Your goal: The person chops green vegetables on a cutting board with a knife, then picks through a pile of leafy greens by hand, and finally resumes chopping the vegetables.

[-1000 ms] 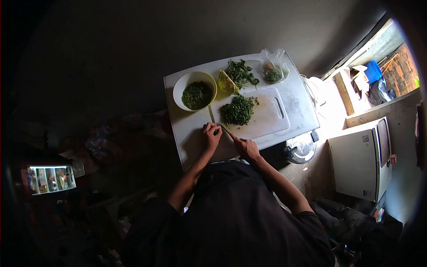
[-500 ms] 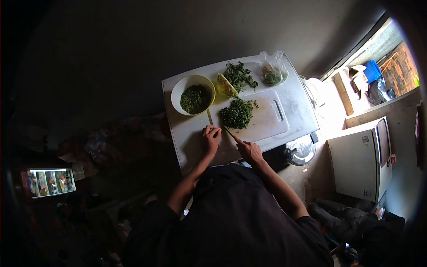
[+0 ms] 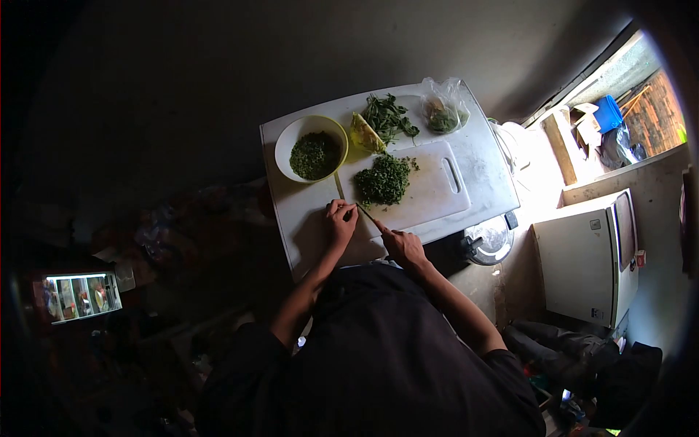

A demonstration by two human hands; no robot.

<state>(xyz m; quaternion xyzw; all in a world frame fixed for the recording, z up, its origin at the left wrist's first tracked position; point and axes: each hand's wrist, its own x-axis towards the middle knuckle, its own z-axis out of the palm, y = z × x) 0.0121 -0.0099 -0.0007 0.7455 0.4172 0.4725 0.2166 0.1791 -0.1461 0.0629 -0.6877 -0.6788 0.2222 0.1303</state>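
Note:
My right hand (image 3: 405, 248) is wrapped round the handle of a knife (image 3: 370, 216), whose blade points up and left at the near left corner of the white cutting board (image 3: 429, 204). Close to the blade tip is my left hand (image 3: 341, 220), its fingers curled and pinched; whatever is in them is too small to make out. Finely chopped green herbs (image 3: 382, 180) lie heaped on the left part of the board. More chopped greens (image 3: 314, 156) fill the bottom of a bowl (image 3: 285, 149), white inside and yellow-green outside, at the back left.
Behind the board are a yellow wrapper-like piece (image 3: 365, 134), loose leafy stems (image 3: 389, 116) and a clear plastic bag (image 3: 445, 109) with greens inside. A lidded pot (image 3: 491, 242) stands beyond the table's (image 3: 489, 164) right front edge. Farther right is a white fridge (image 3: 575, 266).
The knife tip has shifted slightly left, closer to my left hand. The whole view has moved a little; the herb heap looks the same.

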